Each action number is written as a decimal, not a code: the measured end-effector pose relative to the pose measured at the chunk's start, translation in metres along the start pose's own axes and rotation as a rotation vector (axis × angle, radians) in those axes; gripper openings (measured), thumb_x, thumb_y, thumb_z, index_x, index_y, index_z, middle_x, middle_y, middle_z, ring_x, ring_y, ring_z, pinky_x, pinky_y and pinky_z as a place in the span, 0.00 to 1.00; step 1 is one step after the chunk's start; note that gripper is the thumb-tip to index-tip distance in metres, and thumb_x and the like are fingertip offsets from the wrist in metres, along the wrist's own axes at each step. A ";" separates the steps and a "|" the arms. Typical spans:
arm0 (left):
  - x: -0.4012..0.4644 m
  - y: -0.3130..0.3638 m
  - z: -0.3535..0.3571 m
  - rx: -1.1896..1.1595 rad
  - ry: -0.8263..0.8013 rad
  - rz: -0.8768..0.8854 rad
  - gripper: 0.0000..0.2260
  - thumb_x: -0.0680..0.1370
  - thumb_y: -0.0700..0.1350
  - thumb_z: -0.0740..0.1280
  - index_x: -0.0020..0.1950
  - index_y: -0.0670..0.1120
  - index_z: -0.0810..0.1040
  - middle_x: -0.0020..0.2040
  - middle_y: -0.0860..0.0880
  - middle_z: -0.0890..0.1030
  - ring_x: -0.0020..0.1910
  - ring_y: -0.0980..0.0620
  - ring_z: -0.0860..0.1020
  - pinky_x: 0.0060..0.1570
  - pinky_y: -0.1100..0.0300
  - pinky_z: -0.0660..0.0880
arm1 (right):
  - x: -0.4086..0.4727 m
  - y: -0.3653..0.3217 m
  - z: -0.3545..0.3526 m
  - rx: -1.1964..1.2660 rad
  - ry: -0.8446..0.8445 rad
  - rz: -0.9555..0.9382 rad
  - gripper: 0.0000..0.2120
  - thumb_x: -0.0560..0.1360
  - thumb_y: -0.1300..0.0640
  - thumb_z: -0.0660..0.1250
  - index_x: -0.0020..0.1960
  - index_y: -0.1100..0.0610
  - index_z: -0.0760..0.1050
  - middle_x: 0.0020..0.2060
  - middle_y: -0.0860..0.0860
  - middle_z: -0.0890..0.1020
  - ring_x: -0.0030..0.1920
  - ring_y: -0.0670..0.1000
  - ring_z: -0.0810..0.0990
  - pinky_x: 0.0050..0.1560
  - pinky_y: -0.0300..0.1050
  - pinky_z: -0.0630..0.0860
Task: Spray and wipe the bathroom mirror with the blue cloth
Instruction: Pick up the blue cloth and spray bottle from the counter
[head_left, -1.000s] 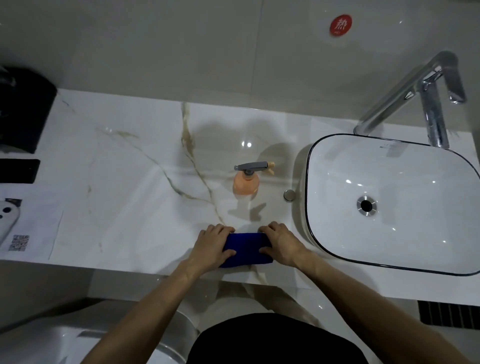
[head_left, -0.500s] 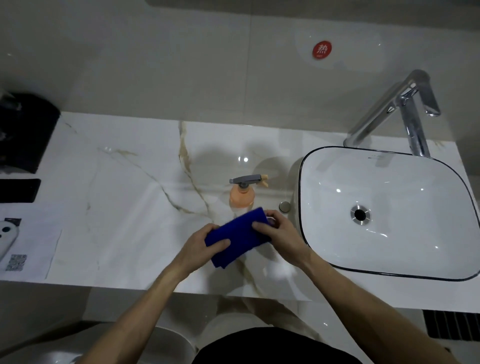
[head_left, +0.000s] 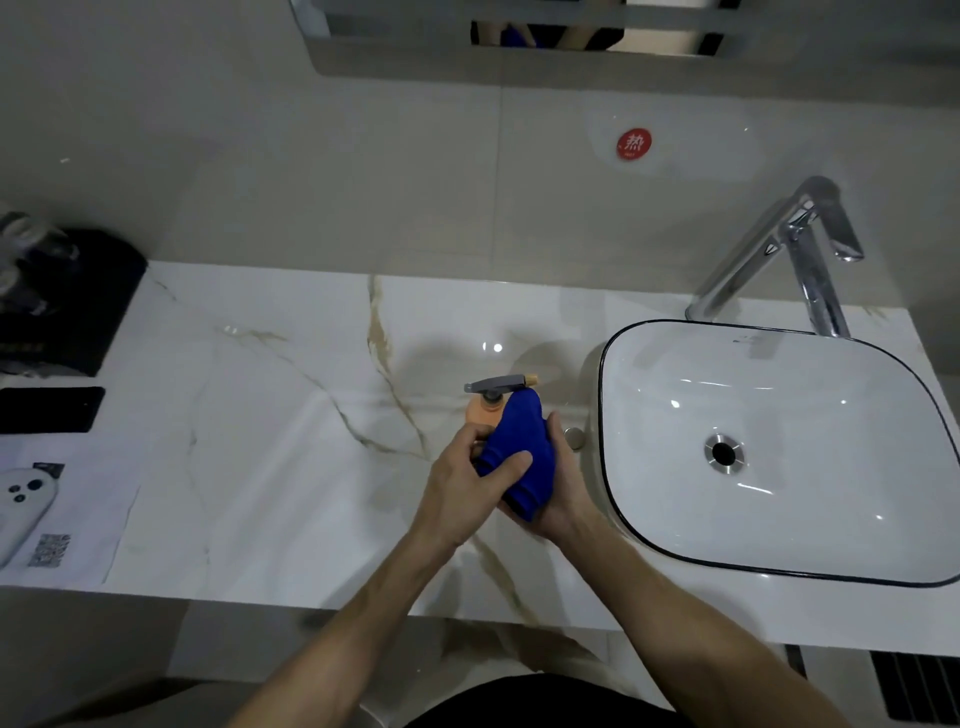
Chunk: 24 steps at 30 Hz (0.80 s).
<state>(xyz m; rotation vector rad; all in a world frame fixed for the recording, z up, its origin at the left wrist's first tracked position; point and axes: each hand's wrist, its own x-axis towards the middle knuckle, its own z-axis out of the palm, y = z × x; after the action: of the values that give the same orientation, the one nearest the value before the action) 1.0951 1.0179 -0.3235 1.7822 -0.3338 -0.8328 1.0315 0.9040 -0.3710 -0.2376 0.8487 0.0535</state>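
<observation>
The blue cloth (head_left: 519, 447) is bunched up between both hands above the marble counter (head_left: 260, 415). My left hand (head_left: 467, 483) grips its left side with the thumb over the fabric. My right hand (head_left: 561, 493) cups it from below and the right. Just behind the cloth stands the orange spray bottle (head_left: 480, 410) with a grey trigger head, partly hidden by the cloth. The mirror's lower edge (head_left: 545, 31) shows at the top of the frame.
A white basin (head_left: 779, 519) with a chrome tap (head_left: 800, 254) sits at right. A round metal stopper (head_left: 574, 437) lies beside the basin. At left are a black box (head_left: 67, 301), a dark phone (head_left: 49, 409) and a printed sheet (head_left: 67, 525).
Both hands lifted the cloth off the counter's front edge and bunched it up in front of the spray bottle. The view tilted upward, bringing the mirror's edge into sight.
</observation>
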 end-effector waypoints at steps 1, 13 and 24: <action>0.000 -0.003 -0.001 0.028 -0.015 0.005 0.17 0.75 0.52 0.72 0.61 0.49 0.74 0.53 0.52 0.83 0.49 0.56 0.82 0.47 0.62 0.80 | -0.001 -0.005 0.001 -0.009 0.005 -0.013 0.37 0.76 0.30 0.58 0.62 0.62 0.78 0.51 0.63 0.85 0.46 0.61 0.86 0.42 0.54 0.84; 0.038 -0.046 -0.012 0.056 0.006 -0.075 0.09 0.81 0.50 0.65 0.57 0.47 0.76 0.52 0.48 0.83 0.47 0.50 0.82 0.47 0.55 0.80 | -0.012 -0.052 0.008 -0.490 0.191 -0.530 0.29 0.74 0.34 0.64 0.61 0.56 0.76 0.45 0.53 0.85 0.43 0.53 0.83 0.42 0.49 0.81; 0.136 -0.058 -0.010 0.049 -0.283 0.140 0.14 0.82 0.34 0.58 0.66 0.36 0.74 0.27 0.39 0.60 0.26 0.46 0.63 0.29 0.54 0.65 | -0.036 -0.085 0.001 -0.470 0.303 -0.605 0.27 0.77 0.33 0.60 0.61 0.53 0.77 0.54 0.58 0.84 0.51 0.56 0.83 0.56 0.57 0.80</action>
<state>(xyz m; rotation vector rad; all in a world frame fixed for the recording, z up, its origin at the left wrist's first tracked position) 1.1892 0.9666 -0.4250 1.6651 -0.6614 -0.9839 1.0203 0.8235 -0.3272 -0.9535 1.0265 -0.3611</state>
